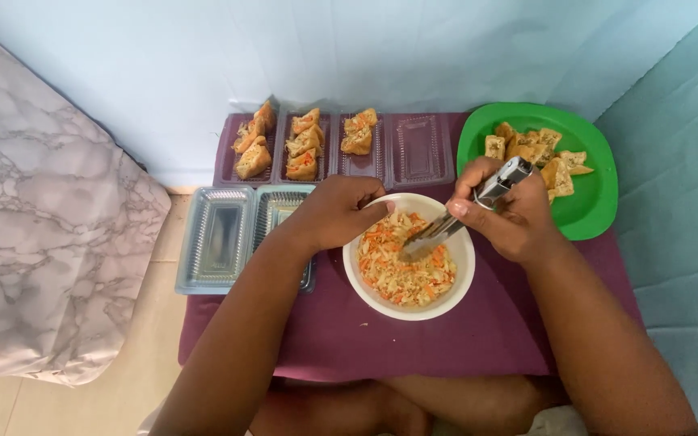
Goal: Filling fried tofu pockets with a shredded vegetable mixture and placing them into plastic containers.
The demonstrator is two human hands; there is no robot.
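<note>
Gripping metal tongs (454,218), right hand (506,214) dips them into round white bowl of shredded vegetable filling (408,257) at table (333,331) centre; left hand (337,211) fingers clasp the bowl's rim.

At the far edge of the tabletop (414,347), clear plastic food packages are sitting in a row of four oblong compartments: the first filled compartment (253,148) and the second filled compartment (304,145) are holding stuffed golden pieces, the third compartment (359,144) is holding pieces only at its far end, and the empty compartment (419,150) is showing the purple cloth through it. Nearer me on the left, a clear empty tray (216,240) is lying beside a second clear tray (283,211), which my left arm is partly covering.
</note>
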